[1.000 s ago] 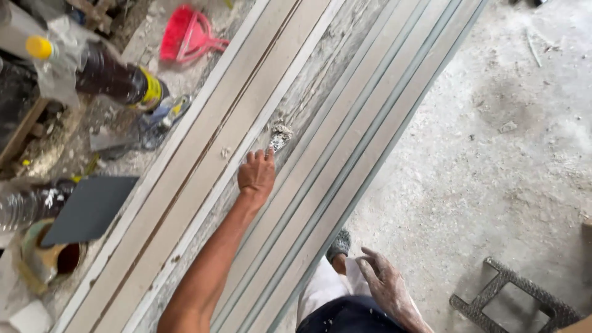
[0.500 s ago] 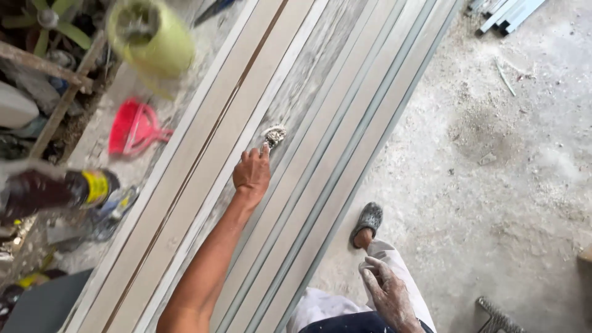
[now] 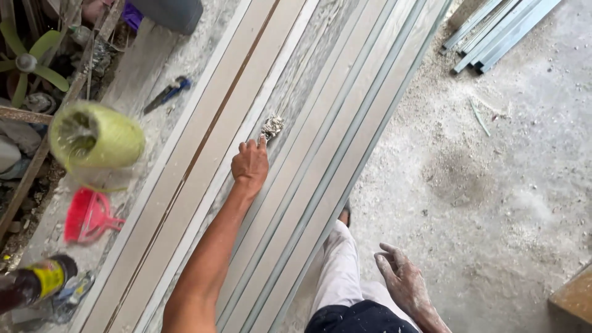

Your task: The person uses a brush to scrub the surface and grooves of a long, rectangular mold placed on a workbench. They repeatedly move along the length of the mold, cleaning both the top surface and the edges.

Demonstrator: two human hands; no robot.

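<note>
Head view shows our left hand pinching a gray crumbly wad, wiping partway up the long pale board, much left, right hand spread loose.

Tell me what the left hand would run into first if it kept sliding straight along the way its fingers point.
Almost at once, the small crumpled grey wad lying on the long pale panel: the left hand has its fingertips right at it, though actual contact is hard to confirm. Beyond it, the panel looks bare to the frame's top edge.
</note>
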